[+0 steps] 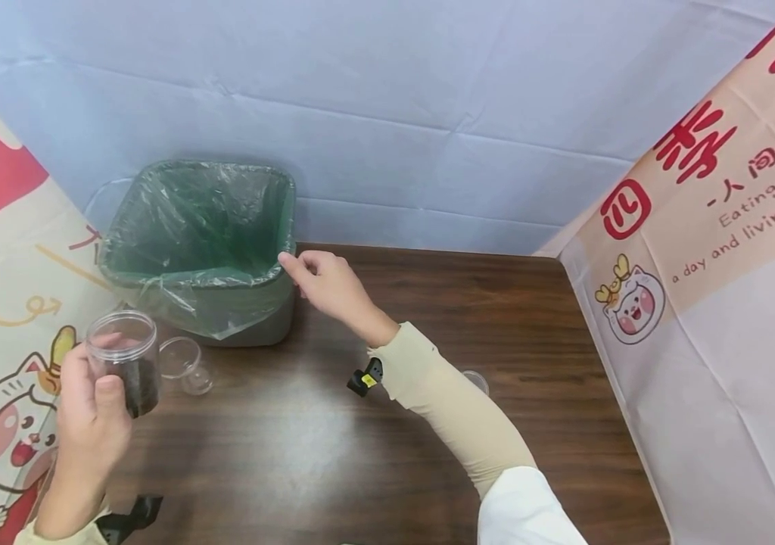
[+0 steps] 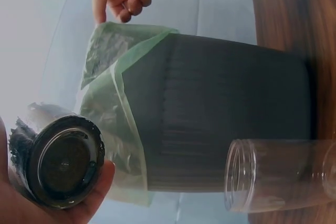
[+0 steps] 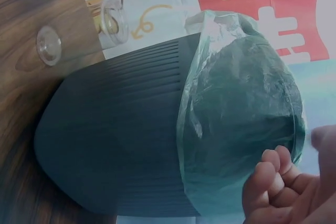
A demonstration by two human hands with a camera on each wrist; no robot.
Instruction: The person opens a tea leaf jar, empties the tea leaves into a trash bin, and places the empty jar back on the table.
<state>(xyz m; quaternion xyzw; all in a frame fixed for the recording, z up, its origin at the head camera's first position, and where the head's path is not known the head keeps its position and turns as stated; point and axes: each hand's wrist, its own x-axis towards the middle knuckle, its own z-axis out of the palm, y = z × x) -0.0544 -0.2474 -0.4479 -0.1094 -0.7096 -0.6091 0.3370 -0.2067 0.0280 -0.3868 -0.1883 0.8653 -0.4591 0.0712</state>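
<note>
My left hand (image 1: pixel 91 416) grips a clear plastic jar (image 1: pixel 141 382) with dark contents in its lower part; the left wrist view shows its round base (image 2: pixel 65 166). A grey trash bin (image 1: pixel 272 322) stands upright ahead, its rim covered by a thin green trash bag (image 1: pixel 224 276). At the bin's right front corner, my right hand (image 1: pixel 336 288) has its thumb at the rim and its fingers curled against the bag's outside (image 3: pixel 239 124). Beside the bin, below its left front corner, stands a second clear jar (image 1: pixel 182 362), open at the top.
Under my right forearm a clear round rim (image 1: pixel 476 381) shows partly, the rest hidden. The wooden table (image 1: pixel 306 454) meets a pale blue backdrop (image 1: pixel 394 166) behind and printed sheets (image 1: pixel 687 325) on both sides.
</note>
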